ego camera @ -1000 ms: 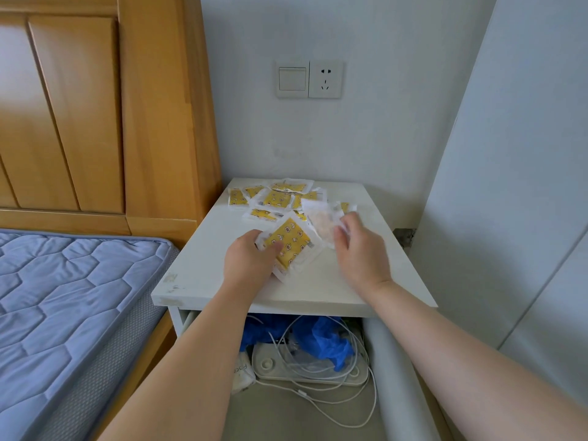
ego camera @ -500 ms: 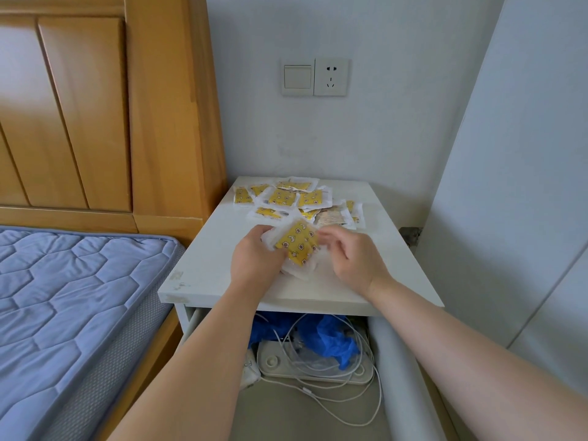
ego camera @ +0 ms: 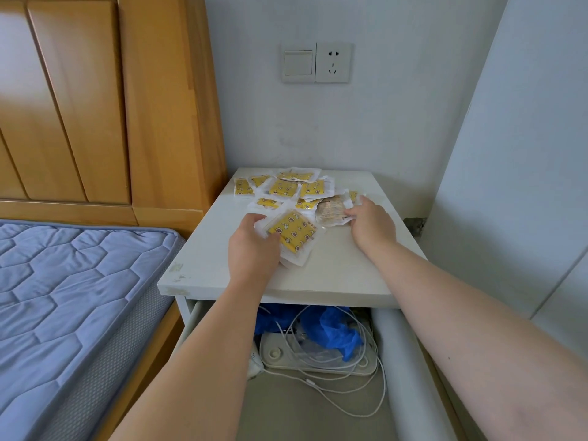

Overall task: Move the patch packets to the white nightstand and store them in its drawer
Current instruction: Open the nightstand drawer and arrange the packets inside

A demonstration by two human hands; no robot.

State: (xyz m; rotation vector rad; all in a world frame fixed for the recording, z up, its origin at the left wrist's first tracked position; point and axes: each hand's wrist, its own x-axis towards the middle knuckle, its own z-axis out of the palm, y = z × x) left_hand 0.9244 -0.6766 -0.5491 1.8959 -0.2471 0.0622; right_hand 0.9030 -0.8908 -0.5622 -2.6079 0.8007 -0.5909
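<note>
Several yellow-printed patch packets lie scattered at the back of the white nightstand top. My left hand grips a small stack of packets near the middle of the top. Further right, my right hand pinches a pale beige packet lying at the edge of the scattered pile. Below the top, the drawer stands pulled out toward me.
The drawer holds a white power strip, tangled white cables and blue plastic. A bed with a blue mattress and wooden headboard stands left. A white wardrobe rises right. A switch and socket sit on the wall.
My right hand came to the stack in my left hand, then moved back right onto the beige packet. My left hand kept its stack.
</note>
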